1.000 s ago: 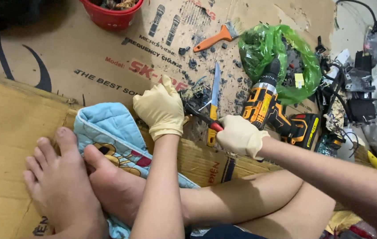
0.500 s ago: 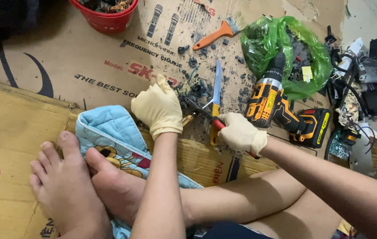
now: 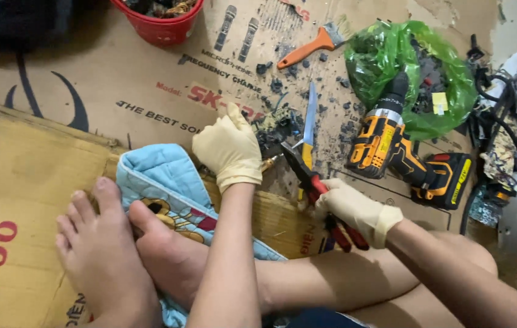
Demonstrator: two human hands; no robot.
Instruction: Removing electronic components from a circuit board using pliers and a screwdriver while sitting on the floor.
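Gripping red-handled pliers [image 3: 316,188], the gloved right hand [image 3: 355,209] is closed around the handles; their tip meets a small brass part [image 3: 268,163] under the closed left hand [image 3: 229,149].

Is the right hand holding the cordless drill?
No. The right hand grips red-handled pliers; the cordless drill lies untouched on the cardboard.

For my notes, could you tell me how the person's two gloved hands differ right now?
The left hand lies palm down on dark scraps, showing no tool; the right hand grips red-handled pliers. The left reaches farther out over the cardboard; the right stays nearer the knee. Both wear cream gloves.
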